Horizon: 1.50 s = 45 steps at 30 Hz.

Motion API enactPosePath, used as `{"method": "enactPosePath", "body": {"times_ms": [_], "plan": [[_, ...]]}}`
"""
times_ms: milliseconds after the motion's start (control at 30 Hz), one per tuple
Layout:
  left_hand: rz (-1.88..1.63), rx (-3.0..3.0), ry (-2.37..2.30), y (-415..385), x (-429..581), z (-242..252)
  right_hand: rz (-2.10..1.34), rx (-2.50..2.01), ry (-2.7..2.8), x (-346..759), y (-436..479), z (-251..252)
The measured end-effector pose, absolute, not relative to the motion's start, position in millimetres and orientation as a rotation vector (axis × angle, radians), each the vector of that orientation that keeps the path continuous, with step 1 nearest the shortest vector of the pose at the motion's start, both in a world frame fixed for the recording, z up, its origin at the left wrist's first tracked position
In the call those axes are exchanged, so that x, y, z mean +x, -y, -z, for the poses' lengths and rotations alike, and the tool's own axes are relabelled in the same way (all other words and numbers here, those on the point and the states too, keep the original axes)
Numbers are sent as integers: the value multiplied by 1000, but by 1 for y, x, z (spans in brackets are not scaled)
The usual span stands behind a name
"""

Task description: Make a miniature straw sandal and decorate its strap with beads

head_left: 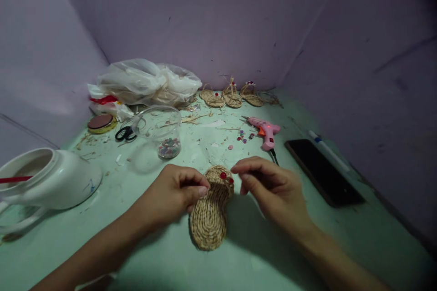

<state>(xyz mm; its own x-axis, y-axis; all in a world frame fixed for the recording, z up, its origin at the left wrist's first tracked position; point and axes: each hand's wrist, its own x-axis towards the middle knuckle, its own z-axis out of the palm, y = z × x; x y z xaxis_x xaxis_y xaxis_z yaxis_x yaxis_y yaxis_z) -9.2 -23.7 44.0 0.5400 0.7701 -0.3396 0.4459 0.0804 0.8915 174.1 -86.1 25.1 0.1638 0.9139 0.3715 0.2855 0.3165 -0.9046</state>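
**Left hand steadies a woven straw slipper while the right hovers at its beaded band**

I have the woven straw slipper (208, 225) in the middle of the mint-green tabletop (164, 254), heel toward me, its band at the far end. My left hand (186, 191) pinches the slipper's left edge beside that band, thumb and forefinger pressed together; I judge this keeps the sole from turning. My right hand (273, 188) sits just beyond the opposite edge, fingers loosely curled, thumb and forefinger slightly parted. I see nothing between them, and I cannot tell whether the forefinger touches the slipper. Two red beads (223, 175) show on the band, facing up, so that side is easy to inspect.

The pink glue gun (264, 128) lies ahead on the right, cord trailing toward me, presumably there to suit the right hand. Loose beads (242, 136) lie beside it, likely spread out for easy picking; more fill the bottom of a clear plastic cup (157, 122). Three similar slippers (232, 98) rest by the back wall, probably to stay out of the way.
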Motion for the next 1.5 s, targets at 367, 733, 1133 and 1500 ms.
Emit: {"method": "enactPosePath", "body": {"times_ms": [367,733,1133,1500], "plan": [[-415,1040,-861,32,-4,-35,-510,-947,1614,156,90,-17],[-477,1056,-892,40,0,-35,-495,-1040,1590,152,94,-20],[-1110,2087,-1049,73,3,-27,-679,-1134,1651,137,96,-18],[-939,1505,-1017,78,7,-15,-853,-941,1689,142,99,-25]]}}
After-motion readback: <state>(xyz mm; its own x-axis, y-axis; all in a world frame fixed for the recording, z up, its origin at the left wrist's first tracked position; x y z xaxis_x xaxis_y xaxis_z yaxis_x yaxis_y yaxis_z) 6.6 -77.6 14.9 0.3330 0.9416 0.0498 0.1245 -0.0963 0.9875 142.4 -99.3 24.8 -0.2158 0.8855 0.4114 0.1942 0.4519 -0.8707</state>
